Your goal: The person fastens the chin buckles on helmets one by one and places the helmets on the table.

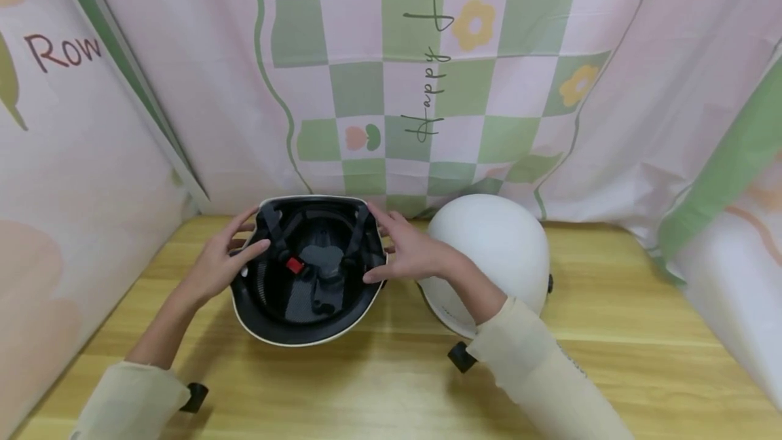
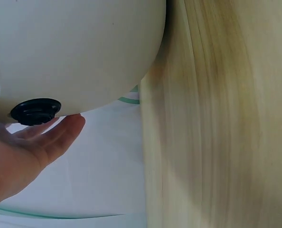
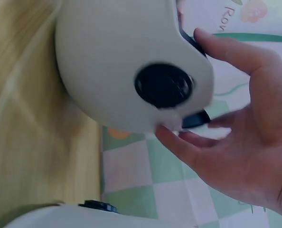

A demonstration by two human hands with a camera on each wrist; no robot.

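A white helmet [image 1: 308, 273] is turned with its black inside facing up, showing dark straps and a red buckle [image 1: 295, 265]. My left hand [image 1: 220, 263] grips its left side, thumb over the rim and fingers outside. On the opposite side my right hand [image 1: 415, 246] holds it likewise, thumb at the inner edge. In the left wrist view the smooth white shell [image 2: 79, 52] has a round black fitting [image 2: 36, 111] near the left fingers. The right wrist view shows a similar fitting [image 3: 164, 85] beside the right hand [image 3: 255, 128]. Whether the shell touches the table is hard to tell.
A second white helmet [image 1: 495, 243] sits dome up on the wooden table [image 1: 391, 392], just right of the held one, partly behind the right forearm. Patterned curtains [image 1: 415, 87] hang along the table's back and sides. Black bands [image 1: 194, 398] show near both sleeves.
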